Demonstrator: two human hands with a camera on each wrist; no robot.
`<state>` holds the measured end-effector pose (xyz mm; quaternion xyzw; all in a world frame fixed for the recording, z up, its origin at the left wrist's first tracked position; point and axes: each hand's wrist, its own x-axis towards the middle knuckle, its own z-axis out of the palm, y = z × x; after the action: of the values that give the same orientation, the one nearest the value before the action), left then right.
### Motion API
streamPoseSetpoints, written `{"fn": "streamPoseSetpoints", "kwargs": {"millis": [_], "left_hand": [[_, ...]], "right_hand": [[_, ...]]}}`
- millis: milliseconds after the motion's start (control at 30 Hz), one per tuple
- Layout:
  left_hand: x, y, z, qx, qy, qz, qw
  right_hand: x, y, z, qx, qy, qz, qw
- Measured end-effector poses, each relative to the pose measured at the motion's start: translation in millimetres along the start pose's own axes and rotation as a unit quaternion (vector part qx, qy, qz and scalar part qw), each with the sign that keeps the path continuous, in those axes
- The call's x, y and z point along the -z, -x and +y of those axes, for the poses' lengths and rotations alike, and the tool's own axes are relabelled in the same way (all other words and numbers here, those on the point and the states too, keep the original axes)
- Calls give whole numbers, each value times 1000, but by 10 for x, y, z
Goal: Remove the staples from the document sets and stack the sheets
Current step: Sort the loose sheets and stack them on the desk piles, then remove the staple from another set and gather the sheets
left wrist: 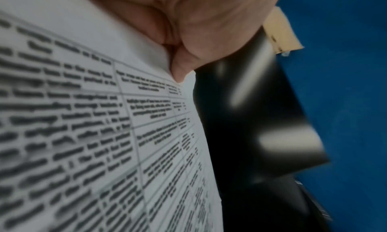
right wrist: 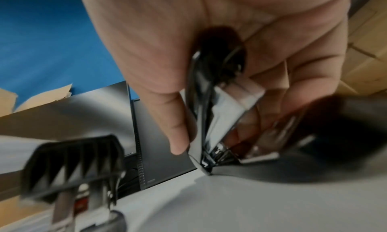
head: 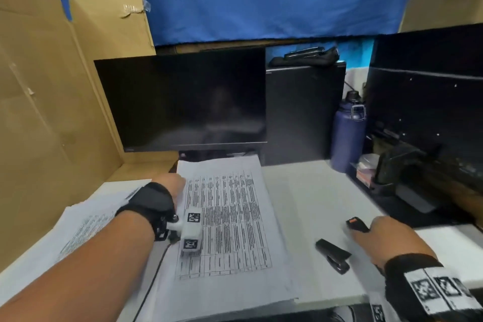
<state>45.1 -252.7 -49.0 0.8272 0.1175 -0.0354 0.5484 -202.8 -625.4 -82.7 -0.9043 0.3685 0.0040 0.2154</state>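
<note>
A printed document set (head: 230,217) with a table on its top sheet lies in the middle of the white desk (head: 308,198). My left hand (head: 173,184) is at its far left corner. In the left wrist view its curled fingers (left wrist: 188,37) grip the paper's (left wrist: 83,119) edge. To the right, my right hand (head: 386,238) holds a black staple remover (head: 356,225). In the right wrist view thumb and fingers (right wrist: 167,53) pinch the remover (right wrist: 217,119), whose chrome tips touch the desk. A black stapler (head: 333,256) lies between hand and document.
More printed sheets (head: 86,230) lie spread at the left under my forearm. Behind stand a dark monitor (head: 188,104), a black computer case (head: 300,112) and a blue bottle (head: 347,136). Cardboard (head: 39,112) walls the left side. A black desk organiser (head: 386,172) sits at the right.
</note>
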Motion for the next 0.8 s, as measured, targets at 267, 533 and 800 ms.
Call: {"fn": "streamPoseSetpoints", "kwargs": {"millis": [267,533,800], "left_hand": [[-172,10,-9,11,-177,-4,984],[1275,46,-351,52,-520,62,850],[2000,304,-925,157,-557,25,815]], "right_hand": [[-23,12,-14,-1,2,25,1000],[192,55,-328,104,-72,78,989],[-94,305,-610,220,91,-77,968]]}}
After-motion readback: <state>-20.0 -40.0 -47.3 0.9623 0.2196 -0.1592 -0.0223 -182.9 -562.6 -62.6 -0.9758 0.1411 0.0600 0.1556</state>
